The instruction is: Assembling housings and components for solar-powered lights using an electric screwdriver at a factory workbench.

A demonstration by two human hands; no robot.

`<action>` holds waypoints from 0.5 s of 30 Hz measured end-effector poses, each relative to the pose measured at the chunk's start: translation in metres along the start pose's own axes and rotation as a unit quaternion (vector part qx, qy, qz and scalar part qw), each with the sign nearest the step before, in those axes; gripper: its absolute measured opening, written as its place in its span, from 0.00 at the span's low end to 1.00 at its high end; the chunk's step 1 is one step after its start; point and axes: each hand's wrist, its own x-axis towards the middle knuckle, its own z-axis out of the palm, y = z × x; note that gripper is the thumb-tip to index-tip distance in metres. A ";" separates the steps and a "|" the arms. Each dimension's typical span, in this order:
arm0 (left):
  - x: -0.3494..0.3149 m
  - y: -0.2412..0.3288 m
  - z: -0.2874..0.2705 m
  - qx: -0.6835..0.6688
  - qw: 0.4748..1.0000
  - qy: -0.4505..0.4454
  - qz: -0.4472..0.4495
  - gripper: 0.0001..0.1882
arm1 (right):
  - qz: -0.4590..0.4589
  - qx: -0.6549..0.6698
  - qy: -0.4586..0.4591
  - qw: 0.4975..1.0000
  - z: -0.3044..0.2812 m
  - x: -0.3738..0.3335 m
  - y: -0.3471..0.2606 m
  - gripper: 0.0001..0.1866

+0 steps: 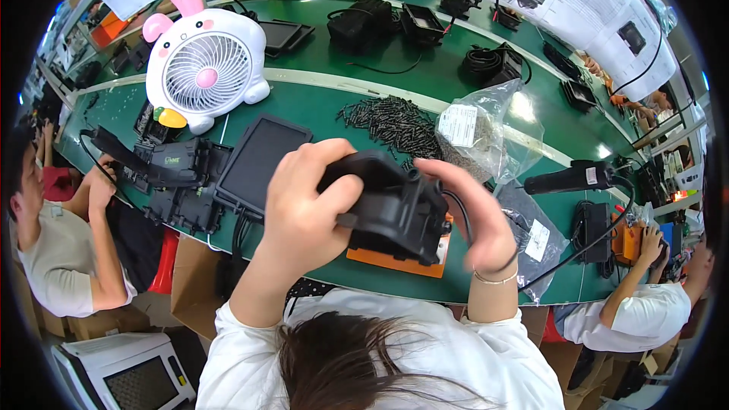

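My left hand [307, 209] is closed around a black plastic housing [399, 209], held tilted above the bench in front of me. A thin black cable [459, 209] bends from the housing's right side toward my palm. My right hand [482, 220] curves beside that side with fingers apart and partly smeared by motion; its fingertips are near the housing's upper corner. Under the housing lies an orange block [399, 264]. Beyond it is a pile of black screws [391, 125], and next to the pile a clear bag [490, 125] with a white label.
A rabbit-shaped fan [206, 68] stands at the back left. Left of my hands lie a flat black panel [262, 163] and black housings [178, 163]. A black handled tool [569, 177] with a cable and a labelled plastic bag [535, 239] are at right. People sit on both sides.
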 end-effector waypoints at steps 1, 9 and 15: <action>-0.001 -0.002 0.006 0.009 1.000 0.014 0.003 0.15 | 0.028 -0.082 0.011 0.996 0.009 0.003 -0.010 0.53; -0.030 -0.015 -0.029 0.039 0.992 0.085 -0.091 0.16 | 0.060 0.202 0.362 0.908 -0.111 0.110 0.071 0.23; -0.105 -0.033 -0.055 0.129 0.931 0.090 -0.330 0.09 | 0.157 0.436 0.383 0.799 -0.205 0.223 0.121 0.25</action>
